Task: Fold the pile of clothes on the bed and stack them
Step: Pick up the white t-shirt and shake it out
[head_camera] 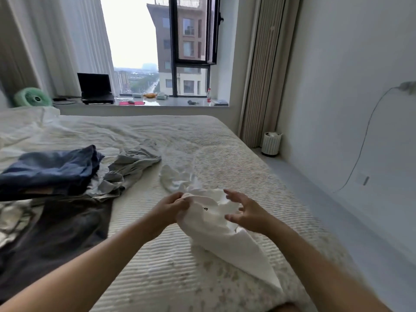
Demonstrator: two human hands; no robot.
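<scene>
Near the right edge of the bed (236, 154), I had the white garment (216, 224) lifted in front of me, and the whole play turned on how it hung: its long axis ran from the far bunched end, lying on the bedspread toward the middle, through my hands and down to a tapering tail that pointed back at me and to the right edge. My left hand (171, 210) pinched the bunched cloth at its left side, fingers curled tight round a fold. My right hand (245, 212) was spread wide, fingers straight and parted, hovering just beside the cloth's right side, perhaps brushing it, gripping nothing. So the right hand was the free one and the nearer to that trailing tail, I judged, and it would need a hold before the cloth could be spread flat. Off toward the left edge lay the rest of the pile: a blue garment (51, 170), a grey garment (130, 170) beside it, and a dark garment (67, 226) nearer me, none folded that I could tell.
</scene>
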